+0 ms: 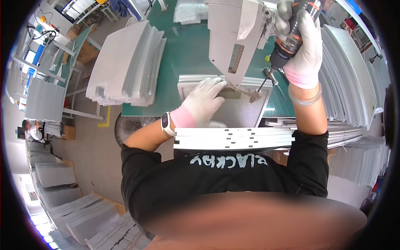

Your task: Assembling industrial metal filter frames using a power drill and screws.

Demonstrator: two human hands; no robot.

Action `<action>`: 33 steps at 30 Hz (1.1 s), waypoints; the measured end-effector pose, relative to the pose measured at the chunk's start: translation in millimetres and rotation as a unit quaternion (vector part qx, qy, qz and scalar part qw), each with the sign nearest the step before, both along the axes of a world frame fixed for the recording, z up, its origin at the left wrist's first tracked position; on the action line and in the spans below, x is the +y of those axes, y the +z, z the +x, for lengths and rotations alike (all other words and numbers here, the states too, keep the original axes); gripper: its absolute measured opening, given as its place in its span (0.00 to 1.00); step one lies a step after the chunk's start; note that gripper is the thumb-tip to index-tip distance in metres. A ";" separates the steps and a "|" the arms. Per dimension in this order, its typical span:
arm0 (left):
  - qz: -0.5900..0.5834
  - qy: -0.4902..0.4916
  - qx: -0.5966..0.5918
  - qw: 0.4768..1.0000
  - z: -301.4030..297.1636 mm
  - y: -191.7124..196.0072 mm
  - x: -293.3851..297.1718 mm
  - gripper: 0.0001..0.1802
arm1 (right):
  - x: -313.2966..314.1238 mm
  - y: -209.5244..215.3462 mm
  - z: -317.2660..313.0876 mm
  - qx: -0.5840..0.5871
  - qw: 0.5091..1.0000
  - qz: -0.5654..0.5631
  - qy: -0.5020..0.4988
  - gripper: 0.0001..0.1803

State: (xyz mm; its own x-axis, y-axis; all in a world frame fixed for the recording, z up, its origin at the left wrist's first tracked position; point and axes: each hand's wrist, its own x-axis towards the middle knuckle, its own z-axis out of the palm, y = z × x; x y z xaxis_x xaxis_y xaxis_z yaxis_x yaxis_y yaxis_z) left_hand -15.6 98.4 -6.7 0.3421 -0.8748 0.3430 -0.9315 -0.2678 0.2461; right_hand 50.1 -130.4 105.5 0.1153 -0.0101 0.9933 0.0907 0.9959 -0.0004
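My left hand (205,101), in a white glove, lies flat on a metal mesh filter panel (243,111) on the green work table (183,58), fingers spread near the panel's top edge. My right hand (305,46), also gloved, grips a power screwdriver (291,31) held upright above the panel's right top corner. Its bit (263,85) points down at a small metal part on the frame. A grey metal machine arm (233,37) hangs over the panel between my hands.
A tall stack of mesh panels (125,66) lies at the table's left. More panels lean at the right (350,79). A stack of white frames (237,138) sits at the near edge. A fan (133,124) stands on the floor below.
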 end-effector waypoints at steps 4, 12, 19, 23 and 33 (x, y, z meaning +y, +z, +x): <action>-0.027 0.017 -0.033 0.999 -27.7 14.2 0.4 0.29 | 2.7 0.5 -7.8 0.051 0.998 -0.008 0.019 0.36; -0.060 0.148 -0.008 0.987 -43.7 3.7 -11.7 0.17 | 17.7 10.8 -47.7 0.216 0.970 0.004 0.114 0.21; -0.092 0.115 -0.105 0.984 -49.9 12.7 -5.1 0.15 | 28.9 11.0 -85.1 0.353 0.934 0.000 0.064 0.23; -0.095 0.131 -0.090 0.983 -54.0 11.4 -9.2 0.13 | 36.8 8.2 -101.1 0.440 0.891 -0.043 -0.104 0.28; 0.044 0.099 -0.007 0.994 -62.6 6.2 -11.7 0.17 | 32.0 -21.8 -98.7 0.315 0.809 -0.304 -0.392 0.22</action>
